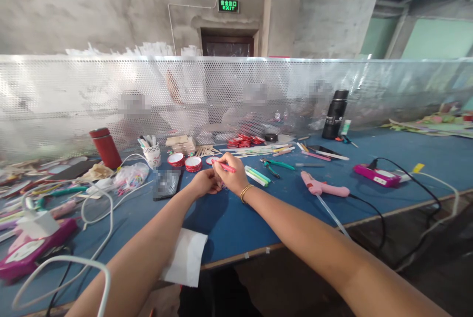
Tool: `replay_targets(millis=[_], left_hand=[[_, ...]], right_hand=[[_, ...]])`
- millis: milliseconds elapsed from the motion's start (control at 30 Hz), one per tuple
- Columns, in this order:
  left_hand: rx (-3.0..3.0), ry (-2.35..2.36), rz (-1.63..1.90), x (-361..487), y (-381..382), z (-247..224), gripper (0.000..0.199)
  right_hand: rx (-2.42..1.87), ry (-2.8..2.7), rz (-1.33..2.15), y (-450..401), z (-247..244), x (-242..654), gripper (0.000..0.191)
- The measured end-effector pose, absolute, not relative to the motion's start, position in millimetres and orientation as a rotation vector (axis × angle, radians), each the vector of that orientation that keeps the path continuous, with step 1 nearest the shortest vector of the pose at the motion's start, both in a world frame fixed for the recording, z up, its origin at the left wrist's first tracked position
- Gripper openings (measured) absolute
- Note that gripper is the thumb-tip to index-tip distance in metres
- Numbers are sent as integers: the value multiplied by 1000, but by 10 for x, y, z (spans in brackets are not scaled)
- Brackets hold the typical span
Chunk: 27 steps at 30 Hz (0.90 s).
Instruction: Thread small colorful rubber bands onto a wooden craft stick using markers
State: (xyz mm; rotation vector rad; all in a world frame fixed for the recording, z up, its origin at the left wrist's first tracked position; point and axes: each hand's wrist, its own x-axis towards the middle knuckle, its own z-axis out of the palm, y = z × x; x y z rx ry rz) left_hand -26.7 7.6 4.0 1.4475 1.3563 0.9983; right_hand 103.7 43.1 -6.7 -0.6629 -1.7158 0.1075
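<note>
Near the middle of the blue table point(236, 228), my right hand point(232, 175) is closed around a red pen point(226, 166), with a gold bracelet at the wrist. My left hand point(207, 182) touches it from the left, its fingers pinched together on something small that I cannot make out. Just behind the hands stand red-rimmed round tins point(193, 163). A dark phone point(167, 184) lies left of my left hand, and green and white markers point(257, 176) lie right of my right hand.
Green-handled pliers point(281, 164) and a pink glue gun point(323, 186) lie to the right. A black bottle point(334, 115) stands behind. Leftward are a red bottle point(105, 147), a pen cup point(151, 155), white cables and a purple power strip point(37, 253). White paper point(186, 258) overhangs the front edge.
</note>
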Motion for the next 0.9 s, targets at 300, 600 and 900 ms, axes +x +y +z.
replay_targets(millis=[300, 600, 900], left_hand=[[1440, 1354, 980, -272, 85, 42, 12], [1439, 1373, 981, -259, 69, 59, 11], [1448, 1383, 975, -251, 52, 76, 10]], right_hand=[[-659, -1710, 117, 442, -62, 1039, 10], [-661, -1712, 114, 450, -68, 1049, 11], [-661, -1710, 115, 436, -69, 1059, 11]])
